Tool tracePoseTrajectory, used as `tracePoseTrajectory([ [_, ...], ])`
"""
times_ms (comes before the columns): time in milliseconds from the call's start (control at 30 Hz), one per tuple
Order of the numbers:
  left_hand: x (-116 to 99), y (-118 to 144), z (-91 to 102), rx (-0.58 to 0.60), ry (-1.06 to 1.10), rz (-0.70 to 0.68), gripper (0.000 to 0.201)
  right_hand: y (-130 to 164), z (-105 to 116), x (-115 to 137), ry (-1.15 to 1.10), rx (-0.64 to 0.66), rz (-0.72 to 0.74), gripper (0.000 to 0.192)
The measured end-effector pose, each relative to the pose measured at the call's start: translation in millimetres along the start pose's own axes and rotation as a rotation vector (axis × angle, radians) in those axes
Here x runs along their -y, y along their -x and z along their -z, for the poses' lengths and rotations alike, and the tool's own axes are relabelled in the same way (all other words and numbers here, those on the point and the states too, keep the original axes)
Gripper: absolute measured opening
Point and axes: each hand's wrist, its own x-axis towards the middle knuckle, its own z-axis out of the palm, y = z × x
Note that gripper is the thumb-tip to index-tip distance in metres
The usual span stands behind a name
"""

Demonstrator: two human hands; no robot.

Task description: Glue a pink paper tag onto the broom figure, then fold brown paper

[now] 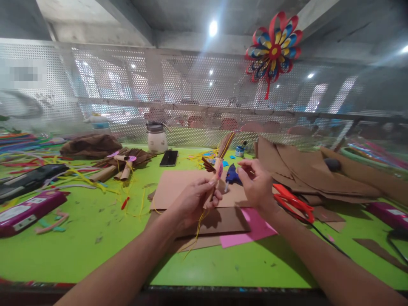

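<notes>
My left hand [201, 192] is closed around a brown paper craft figure [218, 168], a slim roll with a pleated fan-like piece at its side, a brushy top and a pink patch. Yellow strings [200, 221] dangle from it below my fingers. To the right, my right hand [256, 182] is raised with thumb and index finger drawn together; whatever is between them is too small to tell. Just left of that hand a blue glue gun [233, 174] rests over the cardboard sheet [174, 187], its handle partly hidden behind my fingers.
Orange-handled scissors [293, 204], pink paper [247, 238] and brown card sheets [293, 165] lie at right. A phone [168, 158], a lidded jar [157, 138] and a small blue bottle [239, 151] stand farther back. Finished paper rolls [126, 168] and a purple power strip [30, 212] are left.
</notes>
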Motion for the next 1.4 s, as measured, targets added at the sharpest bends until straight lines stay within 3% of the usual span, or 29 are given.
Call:
tracePoseTrajectory([
  [333,-5.9,2.3,-4.0,0.019,0.059,-0.019,0.012,4.2,-8.7,-12.9,-0.122,0.114,-0.226,0.02],
  [700,1.3,-3.4,3.2,-0.085,0.022,-0.019,0.014,5.8,-10.2,-9.4,0.012,0.225,-0.071,0.023],
  [900,-1.2,-2.7,-1.3,-0.152,-0.005,-0.041,0.019,4.3,-7.5,-9.6,0.046,0.297,-0.118,0.031],
  [1167,-3.7,-4.3,-4.4,-0.247,-0.01,-0.052,0.024,13.1,-10.5,-3.8,0.03,0.57,-0.08,0.036],
  [1400,0.3,-8.1,4.1,-0.233,0.03,-0.088,0.015,20.5,-11.2,12.8,-0.024,0.741,0.016,0.039],
])
